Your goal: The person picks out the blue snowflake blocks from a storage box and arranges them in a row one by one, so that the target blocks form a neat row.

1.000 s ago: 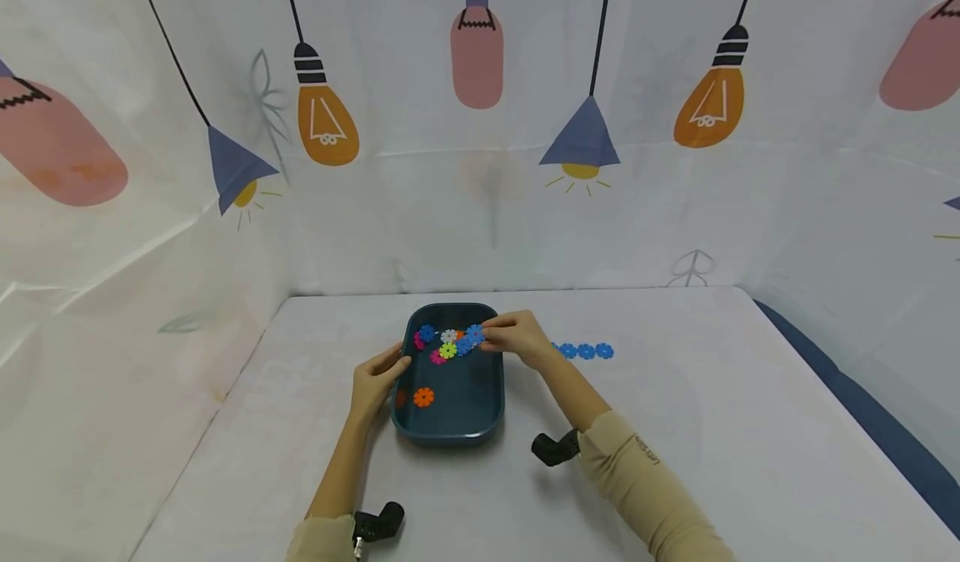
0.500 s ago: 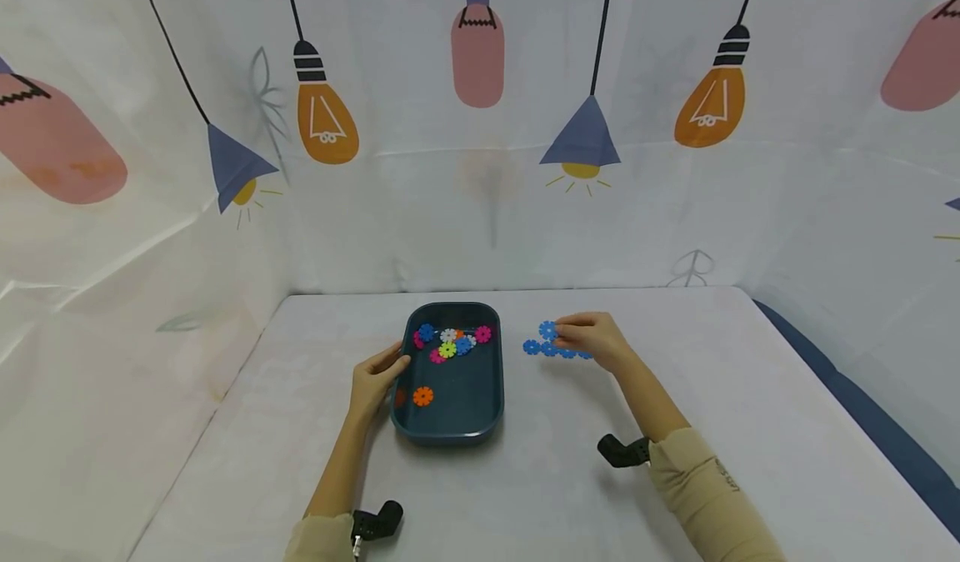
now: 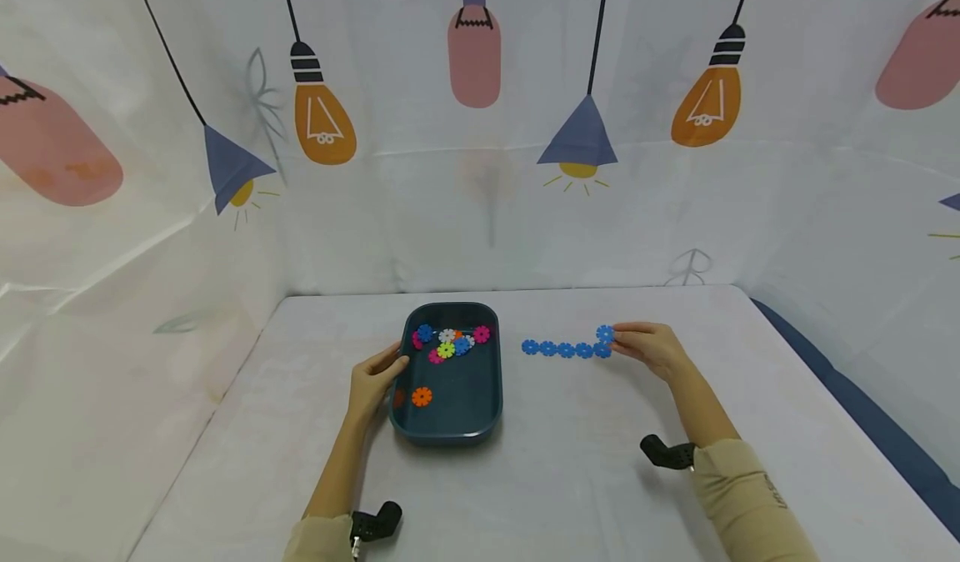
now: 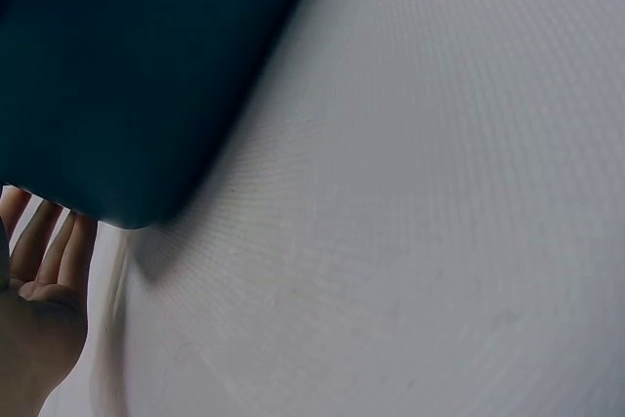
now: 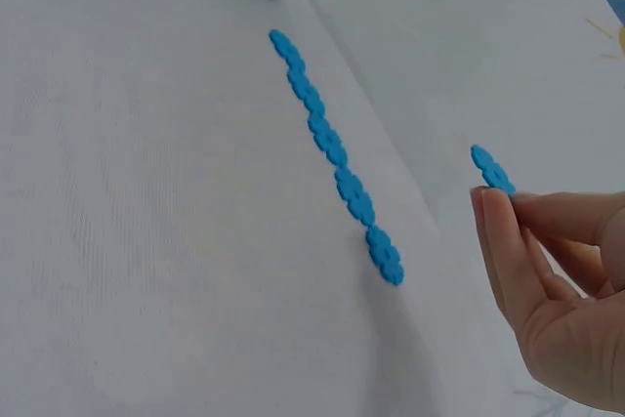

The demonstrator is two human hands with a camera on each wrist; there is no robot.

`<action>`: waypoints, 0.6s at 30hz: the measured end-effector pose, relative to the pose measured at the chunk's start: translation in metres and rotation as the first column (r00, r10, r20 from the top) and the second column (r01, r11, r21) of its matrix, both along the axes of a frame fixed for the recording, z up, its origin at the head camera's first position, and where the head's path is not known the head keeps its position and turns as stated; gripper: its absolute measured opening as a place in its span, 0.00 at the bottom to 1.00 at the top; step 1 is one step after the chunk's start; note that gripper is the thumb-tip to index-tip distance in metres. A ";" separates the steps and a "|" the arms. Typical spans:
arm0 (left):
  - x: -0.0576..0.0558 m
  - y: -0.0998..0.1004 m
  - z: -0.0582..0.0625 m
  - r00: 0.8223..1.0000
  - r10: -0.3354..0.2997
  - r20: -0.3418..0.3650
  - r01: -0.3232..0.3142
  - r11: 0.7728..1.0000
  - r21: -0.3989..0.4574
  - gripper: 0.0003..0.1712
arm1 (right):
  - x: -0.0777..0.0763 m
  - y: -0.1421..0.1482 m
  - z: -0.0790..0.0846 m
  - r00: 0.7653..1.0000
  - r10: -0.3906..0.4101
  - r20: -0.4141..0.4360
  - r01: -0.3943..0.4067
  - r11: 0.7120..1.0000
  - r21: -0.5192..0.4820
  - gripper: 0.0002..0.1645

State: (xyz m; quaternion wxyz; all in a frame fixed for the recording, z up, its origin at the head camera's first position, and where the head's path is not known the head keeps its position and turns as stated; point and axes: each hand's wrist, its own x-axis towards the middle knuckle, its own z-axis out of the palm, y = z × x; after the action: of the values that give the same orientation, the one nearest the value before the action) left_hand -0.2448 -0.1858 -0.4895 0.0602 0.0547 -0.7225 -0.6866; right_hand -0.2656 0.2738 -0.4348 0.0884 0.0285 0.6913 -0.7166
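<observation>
My left hand (image 3: 372, 384) grips the left rim of a dark teal tray (image 3: 468, 399), thumb over the edge; its fingers (image 4: 75, 256) touch the tray's outside in the left wrist view. Between the thumb and fingertips of my right hand (image 3: 651, 350) is a blue flower-shaped plastic disc (image 3: 604, 333), also visible as a thin blue disc (image 5: 492, 169) in the right wrist view. It is held just above the right end of a row of several similar blue discs (image 3: 566, 350) lying on the table, apart from them in the right wrist view (image 5: 329, 139).
Inside the tray's far half lie several flower discs in pink, blue, white and yellow (image 3: 446, 349). An orange disc (image 3: 422, 396) lies nearer the front. A white table (image 3: 570, 479) meets a lamp-printed curtain (image 3: 420, 212) behind.
My right hand has moved from the tray rightward, past the row to its right end, carrying a blue disc. A pink disc at the tray's right has come into view. My left hand stays put.
</observation>
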 end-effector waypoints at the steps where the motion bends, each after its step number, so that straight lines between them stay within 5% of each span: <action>1: 0.000 0.000 0.000 1.000 0.000 0.003 0.000 1.000 0.000 0.27 | 0.000 0.004 -0.002 1.000 -0.006 0.006 0.006 1.000 -0.005 0.28; 8: 0.000 0.001 0.000 1.000 -0.002 0.012 0.002 1.000 0.004 0.28 | 0.002 0.021 -0.009 0.995 -0.072 0.063 0.074 0.997 -0.030 0.28; 18: 0.000 0.000 -0.001 1.000 -0.001 0.001 0.001 1.000 -0.006 0.27 | 0.002 0.030 -0.025 0.984 -0.134 0.116 0.128 0.990 0.058 0.24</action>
State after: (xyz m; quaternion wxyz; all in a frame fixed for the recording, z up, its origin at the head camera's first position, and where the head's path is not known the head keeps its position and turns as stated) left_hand -0.2451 -0.1859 -0.4905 0.0595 0.0545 -0.7245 -0.6845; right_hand -0.2639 0.3040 -0.4594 0.0816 0.1191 0.6991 -0.7003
